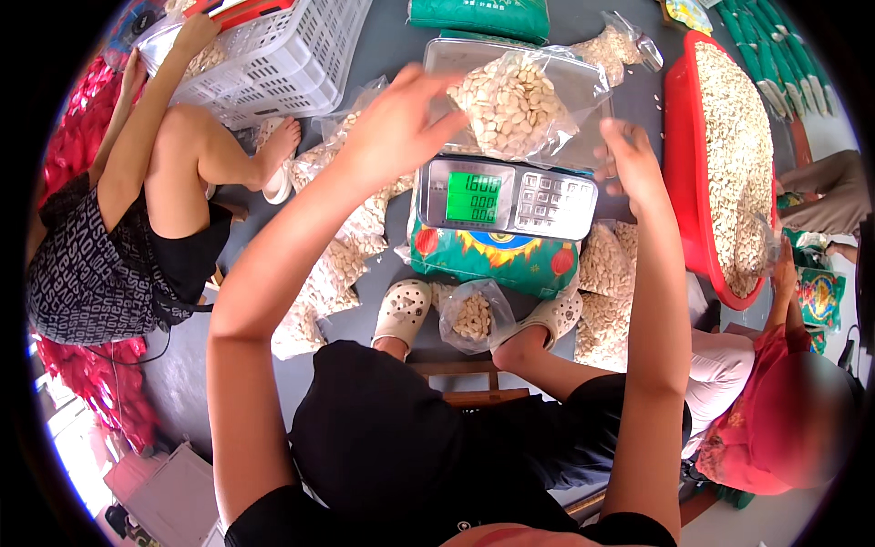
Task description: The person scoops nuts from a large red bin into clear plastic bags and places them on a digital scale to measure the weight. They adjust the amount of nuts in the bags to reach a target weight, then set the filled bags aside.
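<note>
My left hand: loose, fingers spread wide, beside the bag of seeds, can't tell if touching | My right hand: loose, fingers bent a bit, by the right edge of the scale | Bag: lying on the scale, upper middle of the frame | Red tub: upper right

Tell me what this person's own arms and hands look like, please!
The left hand and the right hand wear no gloves. The left arm and right arm are bare up to short, plain black sleeves. No watch or bracelet shows. The hands are blurry, so I can't tell about rings.
</note>
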`<state>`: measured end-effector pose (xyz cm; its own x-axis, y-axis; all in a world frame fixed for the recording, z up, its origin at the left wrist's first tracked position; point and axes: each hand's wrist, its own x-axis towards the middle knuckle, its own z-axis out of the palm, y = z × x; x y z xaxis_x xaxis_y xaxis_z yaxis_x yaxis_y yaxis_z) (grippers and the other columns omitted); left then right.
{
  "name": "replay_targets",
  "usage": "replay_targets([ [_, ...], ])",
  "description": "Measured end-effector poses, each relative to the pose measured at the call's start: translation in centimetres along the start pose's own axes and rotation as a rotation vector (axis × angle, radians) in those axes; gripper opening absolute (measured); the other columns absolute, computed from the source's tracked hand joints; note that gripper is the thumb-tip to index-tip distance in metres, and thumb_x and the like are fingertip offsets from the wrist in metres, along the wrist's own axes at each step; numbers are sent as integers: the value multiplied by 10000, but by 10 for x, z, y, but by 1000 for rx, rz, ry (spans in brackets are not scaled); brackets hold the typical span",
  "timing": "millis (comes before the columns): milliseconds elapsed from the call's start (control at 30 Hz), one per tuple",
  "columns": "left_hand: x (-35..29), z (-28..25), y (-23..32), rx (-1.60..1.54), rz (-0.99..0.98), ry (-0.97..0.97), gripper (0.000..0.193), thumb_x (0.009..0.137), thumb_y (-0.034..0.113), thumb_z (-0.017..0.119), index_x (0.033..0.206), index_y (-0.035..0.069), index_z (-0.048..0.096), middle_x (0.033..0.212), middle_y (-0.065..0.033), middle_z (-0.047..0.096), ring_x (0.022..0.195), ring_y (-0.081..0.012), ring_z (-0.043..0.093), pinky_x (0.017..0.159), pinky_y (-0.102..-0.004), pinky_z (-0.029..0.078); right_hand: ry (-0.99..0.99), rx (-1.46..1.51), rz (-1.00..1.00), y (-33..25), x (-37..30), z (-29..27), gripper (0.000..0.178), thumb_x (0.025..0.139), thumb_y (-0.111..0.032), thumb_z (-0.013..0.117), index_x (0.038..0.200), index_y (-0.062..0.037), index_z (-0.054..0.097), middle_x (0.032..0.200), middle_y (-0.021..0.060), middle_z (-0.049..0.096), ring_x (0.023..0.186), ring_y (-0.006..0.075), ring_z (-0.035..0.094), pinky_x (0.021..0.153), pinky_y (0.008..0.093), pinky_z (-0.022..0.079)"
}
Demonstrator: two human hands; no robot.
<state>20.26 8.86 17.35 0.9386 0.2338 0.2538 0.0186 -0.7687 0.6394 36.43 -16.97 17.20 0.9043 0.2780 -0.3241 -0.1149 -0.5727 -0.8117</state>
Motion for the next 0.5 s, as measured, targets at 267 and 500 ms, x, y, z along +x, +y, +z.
replay_targets([
  [267,90,53,24,381,-291,-317,593,846,334,588,1325,16,441,1179,-219,569,1028,-322,610,868,-406,488,155,-152,-97,1,56,40,584,802,-270,619,1264,51,465,915,241,646,847,273,666,714,344,512],
  [500,65,-9,-23,-36,-131,-81,323,825,146,544,1133,116,637,904,-161,674,810,-241,667,711,-370,526,16,111,-415,-64,7,43,357,911,-132,518,1246,-15,555,618,-39,503,509,42,433,472,218,362],
])
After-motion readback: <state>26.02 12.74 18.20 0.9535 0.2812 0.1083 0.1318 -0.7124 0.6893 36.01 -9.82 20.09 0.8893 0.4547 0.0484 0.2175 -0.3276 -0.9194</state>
